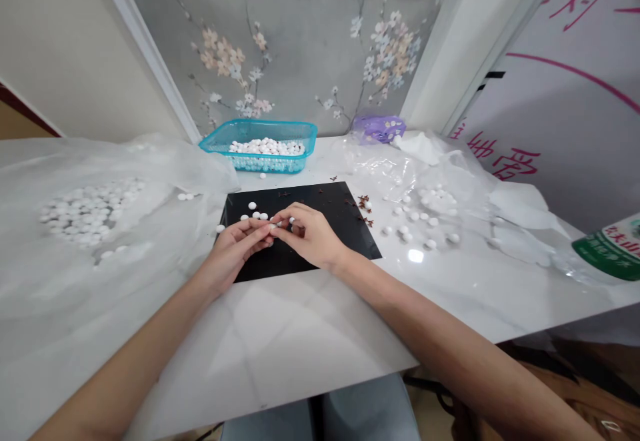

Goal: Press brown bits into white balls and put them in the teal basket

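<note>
Over a black mat [320,207], my left hand [237,247] and my right hand [313,233] meet fingertip to fingertip. Between the pinched thumbs and fingers of both hands is a small white piece [273,226], mostly covered. Several round white pieces lie on the mat just behind the fingers, among them one white piece [252,206] near the mat's back left. Small brown pieces [365,204] are scattered at the mat's right edge.
A blue basket [220,139] of white pieces stands behind the mat. Clear plastic bags with white pieces lie left and right. A purple packet [380,129] is at the back, a bottle [613,251] at far right.
</note>
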Available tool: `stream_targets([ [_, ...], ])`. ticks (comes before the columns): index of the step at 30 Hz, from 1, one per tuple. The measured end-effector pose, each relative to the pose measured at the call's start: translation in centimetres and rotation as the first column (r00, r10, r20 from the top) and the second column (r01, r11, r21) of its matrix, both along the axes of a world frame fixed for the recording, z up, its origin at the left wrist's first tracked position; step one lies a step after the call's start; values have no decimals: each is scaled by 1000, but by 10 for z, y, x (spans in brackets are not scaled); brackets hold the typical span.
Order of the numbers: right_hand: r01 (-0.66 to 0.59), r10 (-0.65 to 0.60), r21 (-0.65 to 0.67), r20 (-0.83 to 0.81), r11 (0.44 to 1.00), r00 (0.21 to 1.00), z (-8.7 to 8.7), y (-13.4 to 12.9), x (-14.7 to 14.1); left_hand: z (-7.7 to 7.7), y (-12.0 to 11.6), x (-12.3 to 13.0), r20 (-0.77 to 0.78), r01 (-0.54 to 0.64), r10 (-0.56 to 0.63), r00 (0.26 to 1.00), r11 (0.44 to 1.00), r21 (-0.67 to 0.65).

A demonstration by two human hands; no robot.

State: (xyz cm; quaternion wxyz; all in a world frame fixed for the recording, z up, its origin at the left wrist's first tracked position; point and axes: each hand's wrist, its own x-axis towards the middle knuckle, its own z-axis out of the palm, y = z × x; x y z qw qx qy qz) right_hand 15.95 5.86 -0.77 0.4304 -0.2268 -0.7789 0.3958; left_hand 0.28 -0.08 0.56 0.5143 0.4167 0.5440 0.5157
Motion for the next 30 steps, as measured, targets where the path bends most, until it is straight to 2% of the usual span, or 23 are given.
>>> stream_targets([
  [9, -2, 0, 44, 54, 999, 999, -1, 0, 1, -2, 1, -2, -51, -7, 7, 999, 1000, 9],
  [14, -67, 56, 85, 132, 994, 990, 13, 4, 8, 1, 2, 0, -67, 1, -1, 998, 1000, -1],
  [16, -94, 86, 43, 154, 995, 984, 20, 12, 15, 4, 2, 1, -127, 5, -3, 992, 1000, 8],
  [17, -76, 75, 4, 160, 997, 984, 22, 18, 20, 5, 2, 1, -171, 8, -5, 985, 1000, 18],
  [19, 64, -52, -56, 197, 996, 979, 24, 34, 34, 7, 1, 1, -272, 13, 1, 962, 999, 50],
  [21, 276, -270, 14, 258, 961, 927, 22, 50, 50, 8, 0, -1, -407, 30, 10, 914, 995, 94],
  [23, 448, -478, 170, 363, 878, 800, 18, 62, 65, 6, -2, -3, -557, 63, 23, 830, 989, 134],
  [24, 486, -538, 233, 417, 843, 733, 16, 66, 70, 5, -2, -4, -622, 81, 30, 783, 986, 149],
  [26, 475, -558, 297, 512, 828, 653, 13, 69, 75, 3, -3, -6, -709, 122, 26, 705, 980, 157],
  [30, 342, -478, 334, 628, 878, 614, 9, 62, 69, 1, -3, -6, -818, 195, -23, 575, 975, 110],
])
